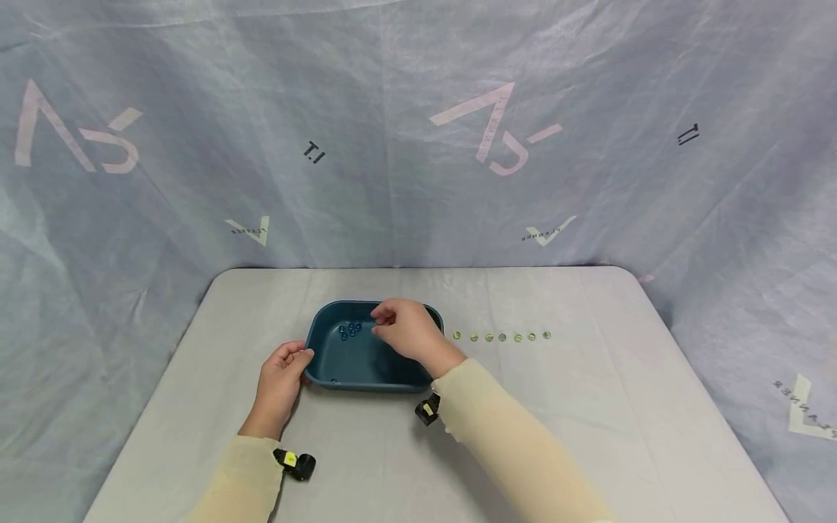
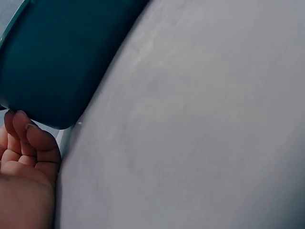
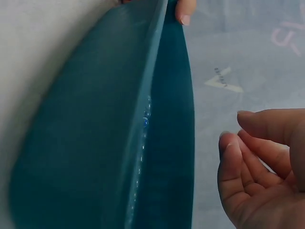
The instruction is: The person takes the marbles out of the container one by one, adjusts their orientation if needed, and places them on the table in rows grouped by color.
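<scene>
Only the head view shows the whole scene: a dark teal tray (image 1: 366, 363) stands on the grey table (image 1: 588, 407), near its middle, with a small group of blue beads (image 1: 349, 330) lying inside at the far left part of its floor. The same view shows a short row of green beads (image 1: 501, 337) on the table just to the right of the tray, which no wrist view shows. The left hand (image 1: 280, 385) rests at the near left corner of the tray, thumb on the rim; the left wrist view shows its curled fingers (image 2: 35, 138) against the rounded outer wall of the tray (image 2: 52, 57). The right hand (image 1: 407, 330) hovers over the inside of the tray, fingertips drawn together near the blue beads; I cannot tell from the head view if something is pinched. The right wrist view shows the right hand (image 3: 267, 167) loosely curled with nothing visible in it, apart from the tray (image 3: 95, 143). The tray has rounded corners, smooth walls and a slightly shiny inside.
</scene>
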### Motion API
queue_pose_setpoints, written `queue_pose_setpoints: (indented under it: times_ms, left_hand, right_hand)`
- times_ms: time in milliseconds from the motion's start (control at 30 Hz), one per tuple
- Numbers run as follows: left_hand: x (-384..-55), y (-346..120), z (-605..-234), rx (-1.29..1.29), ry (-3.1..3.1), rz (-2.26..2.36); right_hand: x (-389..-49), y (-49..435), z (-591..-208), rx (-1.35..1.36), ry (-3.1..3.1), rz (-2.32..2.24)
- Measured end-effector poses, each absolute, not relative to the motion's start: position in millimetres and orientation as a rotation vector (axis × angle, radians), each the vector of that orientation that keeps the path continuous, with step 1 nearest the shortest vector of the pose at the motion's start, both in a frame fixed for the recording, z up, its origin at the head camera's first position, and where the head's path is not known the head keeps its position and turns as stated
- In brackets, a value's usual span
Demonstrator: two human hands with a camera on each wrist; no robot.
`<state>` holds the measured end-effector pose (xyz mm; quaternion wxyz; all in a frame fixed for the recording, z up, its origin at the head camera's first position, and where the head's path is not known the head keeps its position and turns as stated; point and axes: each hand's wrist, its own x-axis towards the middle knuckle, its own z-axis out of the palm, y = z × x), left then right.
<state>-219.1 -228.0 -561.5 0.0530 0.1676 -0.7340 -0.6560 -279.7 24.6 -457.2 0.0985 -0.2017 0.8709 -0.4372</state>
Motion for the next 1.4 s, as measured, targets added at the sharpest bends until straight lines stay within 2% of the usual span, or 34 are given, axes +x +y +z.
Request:
queue_pose_setpoints:
  times_ms: [633,1000,1400]
  left_hand:
    - [-218.0,-231.7,-558.2,0.496,-2.242,-1.996]
    - [-218.7,-226.4,-561.9,0.466,-2.219,-2.015]
    - [-219.9,-229.8,-560.4,0.501,-2.236,-2.067]
  right_hand:
    - [-303.0,-40.9,-482.3,-0.657,2.621,-1.035]
    - [-309.6,-35.9,-513.4,-0.592,2.599,-1.039]
    - [-314.5,-42.8,-522.7,-0.673,2.592,-1.032]
